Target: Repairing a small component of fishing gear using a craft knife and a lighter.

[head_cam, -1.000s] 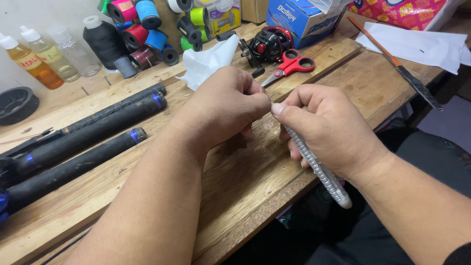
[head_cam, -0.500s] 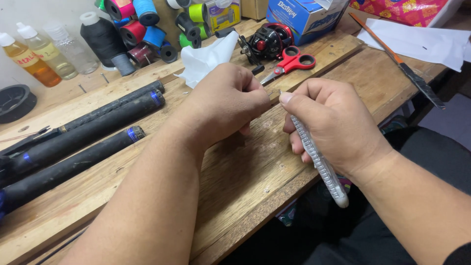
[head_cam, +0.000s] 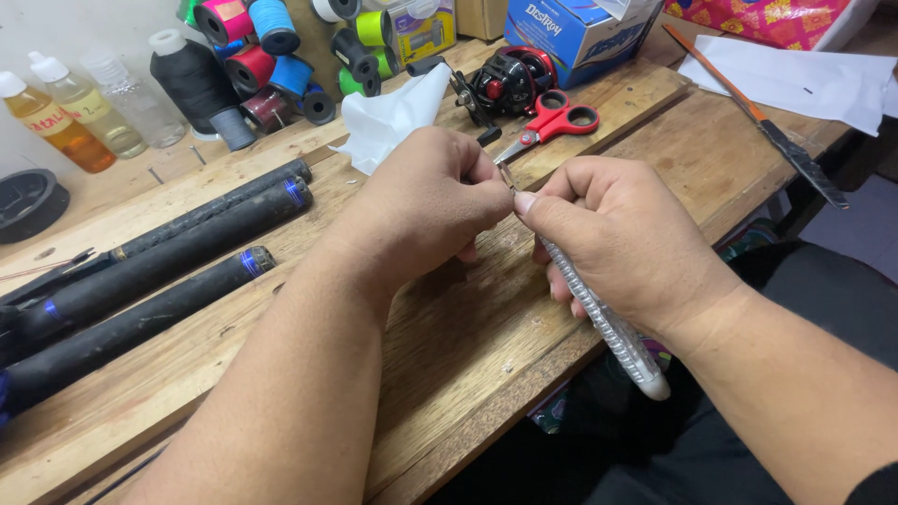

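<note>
My right hand [head_cam: 627,248] grips a slim grey tool with a textured handle [head_cam: 613,327], its butt pointing down toward my lap. A thin metal tip [head_cam: 506,175] sticks up where both hands meet. My left hand [head_cam: 421,206] is closed around something small at that tip; what it pinches is hidden by the fingers. Both hands hover over the wooden workbench [head_cam: 486,346], just in front of the red-handled scissors [head_cam: 554,120].
Black fishing rod handles [head_cam: 159,271] lie at left. Behind the hands are a white cloth [head_cam: 393,117], a black and red fishing reel [head_cam: 510,79], several thread spools [head_cam: 271,56], small bottles [head_cam: 70,117], a blue box [head_cam: 589,33], white paper [head_cam: 795,75] and a long blade [head_cam: 776,140].
Both hands have shifted slightly while staying together at the tool's tip; the handle's angle is a little steeper. Nothing on the bench has moved.
</note>
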